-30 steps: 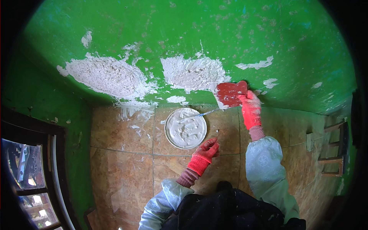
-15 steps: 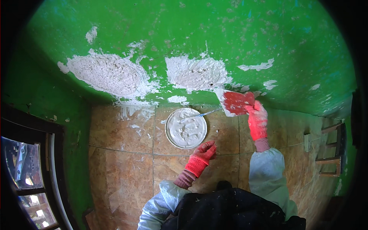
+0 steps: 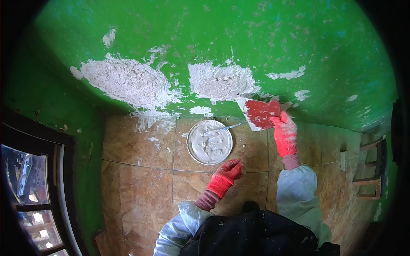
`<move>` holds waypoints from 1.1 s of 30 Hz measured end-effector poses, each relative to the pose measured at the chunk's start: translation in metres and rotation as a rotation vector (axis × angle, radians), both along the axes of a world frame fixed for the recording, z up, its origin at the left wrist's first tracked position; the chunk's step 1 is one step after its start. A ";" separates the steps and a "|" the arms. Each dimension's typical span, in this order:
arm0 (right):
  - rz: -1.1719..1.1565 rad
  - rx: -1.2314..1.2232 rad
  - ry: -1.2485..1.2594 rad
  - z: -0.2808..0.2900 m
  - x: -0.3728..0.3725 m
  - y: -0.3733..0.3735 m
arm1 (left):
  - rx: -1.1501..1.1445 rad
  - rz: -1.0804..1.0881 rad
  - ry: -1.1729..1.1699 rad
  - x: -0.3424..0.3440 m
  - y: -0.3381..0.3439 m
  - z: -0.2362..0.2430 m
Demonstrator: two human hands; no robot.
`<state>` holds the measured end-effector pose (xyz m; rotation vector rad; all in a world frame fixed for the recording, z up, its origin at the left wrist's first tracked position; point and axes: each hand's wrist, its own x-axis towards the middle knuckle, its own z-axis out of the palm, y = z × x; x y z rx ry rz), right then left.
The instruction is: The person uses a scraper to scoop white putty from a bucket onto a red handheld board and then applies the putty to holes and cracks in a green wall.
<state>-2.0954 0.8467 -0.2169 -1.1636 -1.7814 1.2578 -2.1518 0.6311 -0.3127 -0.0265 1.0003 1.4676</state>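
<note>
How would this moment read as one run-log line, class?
right hand: grips red scraper | left hand: near tub of white paste | green wall: white patches

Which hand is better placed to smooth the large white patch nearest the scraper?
Probably the right hand: it holds the red scraper close to that white patch. The left hand seems to hold no tool and is farther away, near the tub.

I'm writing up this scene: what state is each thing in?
Right hand: gloved, gripping the scraper
Scraper: red, smeared white
Left hand: gloved, loosely curled, apparently empty
Round container: uncovered, holding white paste
Blue stick: across the container's rim
White wall patches: rough, uneven
Green wall: pitted
Floor: tiled, white-smeared
</note>
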 end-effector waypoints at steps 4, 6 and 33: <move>-0.040 0.001 -0.091 0.013 -0.019 -0.010 | -0.002 -0.012 0.002 0.005 0.002 0.002; -0.069 0.034 -0.119 0.004 -0.023 -0.002 | 0.004 -0.006 -0.004 0.006 0.004 0.003; 0.531 0.036 -0.702 0.003 -0.015 -0.033 | -0.394 0.469 0.261 -0.007 -0.058 -0.030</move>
